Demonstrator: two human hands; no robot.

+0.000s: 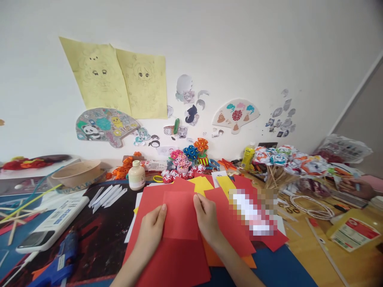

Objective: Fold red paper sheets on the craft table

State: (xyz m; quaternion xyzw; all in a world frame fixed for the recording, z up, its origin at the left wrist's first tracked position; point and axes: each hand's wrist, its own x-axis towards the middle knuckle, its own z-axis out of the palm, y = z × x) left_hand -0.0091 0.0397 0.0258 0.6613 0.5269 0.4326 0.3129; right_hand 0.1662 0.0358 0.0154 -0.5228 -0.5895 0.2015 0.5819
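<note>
A square of red paper [180, 217] is held up between my two hands over a larger sheet of red paper [167, 261]. My left hand [151, 224] pinches its left edge, with the thumb on top. At the upper right edge my right hand [207, 217] grips the same square, thumb and fingers pressed together. Below and around them lie more sheets, among them a red one [230, 219], an orange one [220, 259] and a yellow one [202, 185].
To the left lie a blue glue gun [61, 259], a white power strip [54, 223] and folded white paper strips [107, 198]. A cream bottle [137, 176] stands behind. On the right are a yellowish jug [354, 229], a coiled white cord [312, 207] and another person's hand [354, 187].
</note>
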